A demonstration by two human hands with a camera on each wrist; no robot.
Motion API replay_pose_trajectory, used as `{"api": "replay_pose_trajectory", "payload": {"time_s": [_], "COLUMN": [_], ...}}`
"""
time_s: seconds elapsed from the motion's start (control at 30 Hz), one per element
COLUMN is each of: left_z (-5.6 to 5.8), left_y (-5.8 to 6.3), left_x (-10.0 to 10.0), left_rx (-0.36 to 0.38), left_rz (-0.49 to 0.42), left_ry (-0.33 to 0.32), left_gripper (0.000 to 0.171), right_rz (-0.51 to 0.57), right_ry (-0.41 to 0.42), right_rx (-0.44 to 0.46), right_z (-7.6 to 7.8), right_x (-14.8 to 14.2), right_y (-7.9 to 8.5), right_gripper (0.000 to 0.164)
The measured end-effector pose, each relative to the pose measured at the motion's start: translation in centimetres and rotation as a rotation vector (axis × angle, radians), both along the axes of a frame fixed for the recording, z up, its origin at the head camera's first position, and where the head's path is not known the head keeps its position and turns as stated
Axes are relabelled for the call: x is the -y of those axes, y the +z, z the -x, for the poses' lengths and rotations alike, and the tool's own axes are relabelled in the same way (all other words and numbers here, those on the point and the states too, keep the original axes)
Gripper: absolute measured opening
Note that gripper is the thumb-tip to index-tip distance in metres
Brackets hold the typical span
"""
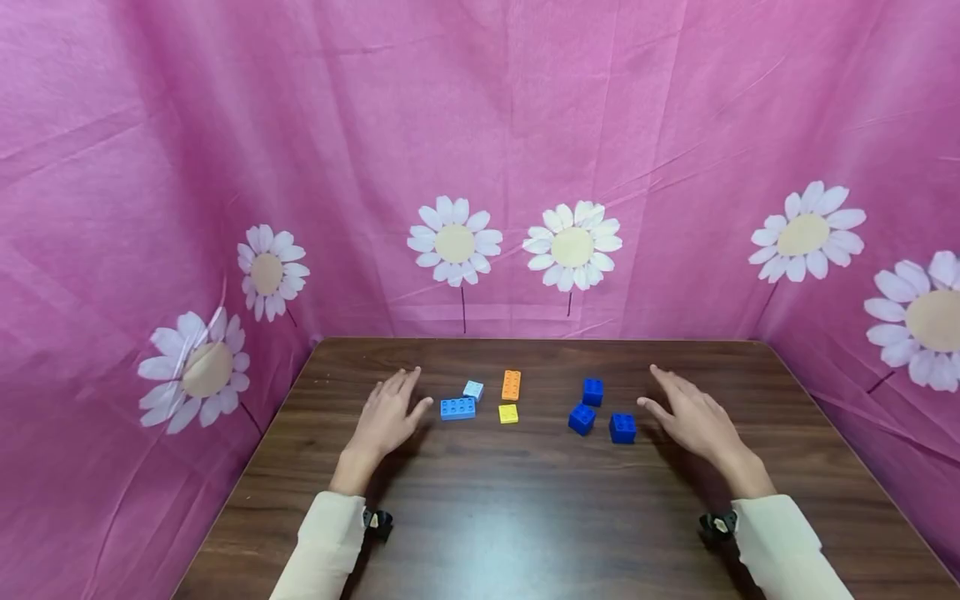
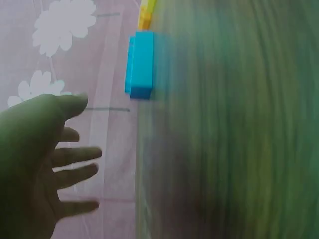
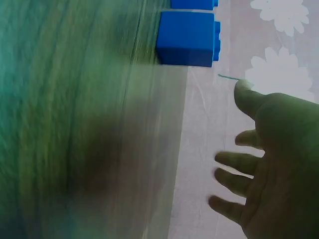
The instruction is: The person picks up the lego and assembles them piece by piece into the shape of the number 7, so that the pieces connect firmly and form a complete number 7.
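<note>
Just studded blocks (image 1: 511, 385) between hands (image 1: 384, 423)

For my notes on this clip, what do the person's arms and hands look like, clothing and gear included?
Both the left hand and right hand are without gloves. The left sleeve and right sleeve are plain cream, ending at the wrist. Each wrist carries a small black device, left and right, with a pale patch.

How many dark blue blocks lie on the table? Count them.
3: the back block, the left block just in front of it, and the right block, nearest the right hand.
</note>
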State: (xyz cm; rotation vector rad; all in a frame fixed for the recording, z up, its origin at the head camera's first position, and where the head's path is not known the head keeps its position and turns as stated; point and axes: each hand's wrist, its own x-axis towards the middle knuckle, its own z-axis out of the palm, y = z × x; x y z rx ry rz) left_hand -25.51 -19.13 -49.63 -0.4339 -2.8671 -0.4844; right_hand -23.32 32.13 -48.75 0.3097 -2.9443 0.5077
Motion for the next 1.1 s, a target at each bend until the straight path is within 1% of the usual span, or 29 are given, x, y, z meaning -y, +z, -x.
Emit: {"api": "replay_pose_trajectory", "payload": {"time_s": [0.07, 0.13, 0.2, 0.27, 0.33, 0.4, 0.53, 0.6, 0.67, 0.77, 0.87, 0.9, 1.0, 1.1], "left_z": [-0.2, -0.5, -0.7, -0.8, -0.9, -1.0, -1.4, -1.6, -1.6, -1.5, -1.4, -1.4, -1.2, -1.1], "left_y": [0.0, 0.2, 0.5, 0.7, 0.8, 0.8, 0.7, 0.7, 0.7, 0.5, 0.2, 0.1, -0.4, -0.8], "left_x": [-0.7, -1.5, -2.5, -3.7, -4.9, -6.2, -9.2, -10.8, -12.3, -14.3, -16.1, -16.7, -18.3, -19.6], "left_rx": [-0.085, -0.150, -0.185, -0.193, -0.172, -0.143, -0.084, -0.045, -0.003, 0.058, 0.105, 0.126, 0.195, 0.264], "left_rz": [-0.011, -0.030, -0.066, -0.100, -0.138, -0.174, -0.236, -0.261, -0.286, -0.327, -0.378, -0.394, -0.453, -0.494], "left_ry": [-0.024, -0.044, -0.064, -0.079, -0.101, -0.121, -0.165, -0.190, -0.219, -0.254, -0.276, -0.280, -0.293, -0.296], "left_gripper": [0.056, 0.044, 0.031, 0.017, 0.008, 0.004, 0.008, 0.012, 0.015, 0.016, 0.014, 0.014, 0.013, 0.018], "right_rz": [0.011, 0.031, 0.062, 0.096, 0.123, 0.146, 0.170, 0.179, 0.181, 0.197, 0.219, 0.225, 0.250, 0.263], "right_ry": [-0.006, -0.004, 0.005, 0.020, 0.034, 0.043, 0.052, 0.058, 0.062, 0.087, 0.121, 0.133, 0.156, 0.190], "right_rx": [-0.004, -0.008, -0.007, 0.001, 0.013, 0.020, 0.000, -0.009, -0.017, -0.048, -0.079, -0.080, -0.043, 0.003], "right_z": [-0.2, -0.3, -0.6, -0.7, -0.8, -0.9, -1.1, -1.2, -1.3, -1.3, -1.2, -1.2, -1.1, -1.1], "right_x": [0.2, 0.5, 0.7, 0.9, 1.1, 1.3, 1.4, 1.5, 1.5, 1.6, 1.8, 1.8, 1.9, 2.0], "right_y": [-0.1, -0.1, -0.2, -0.2, -0.1, -0.1, -0.1, 0.0, 0.0, -0.1, -0.3, -0.4, -0.7, -1.0], "right_gripper": [0.068, 0.061, 0.055, 0.049, 0.042, 0.034, 0.009, 0.005, 0.008, 0.008, 0.005, 0.006, 0.023, 0.041]}}
